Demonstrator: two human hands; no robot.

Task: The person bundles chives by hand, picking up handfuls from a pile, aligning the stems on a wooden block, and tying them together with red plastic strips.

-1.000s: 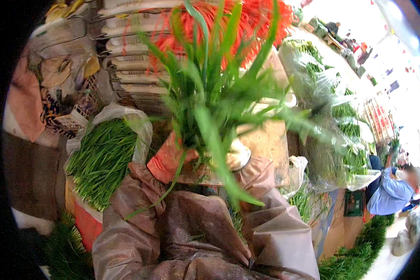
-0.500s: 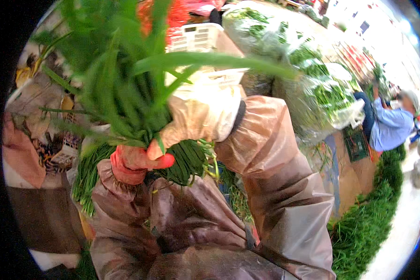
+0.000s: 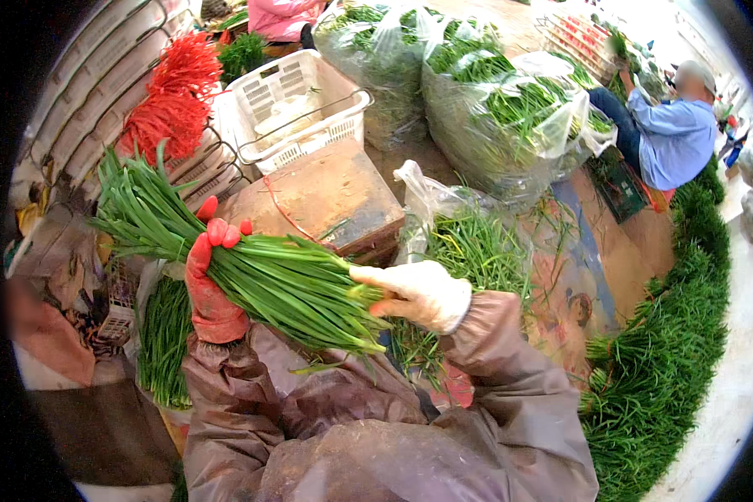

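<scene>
Wrapping its grip midway round the green bunch (image 3: 289, 280), likely best since it looks light and bendy, the left hand (image 3: 209, 289) has it above the brown apron (image 3: 335, 460) while the right hand (image 3: 427, 294) touches the stem ends (image 3: 361, 294), maybe pinching them.

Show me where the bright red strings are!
In the head view, the bright red strings are at the upper left, by the stacked white crates, left of the open white basket, beyond the green bunch in the left hand.
</scene>
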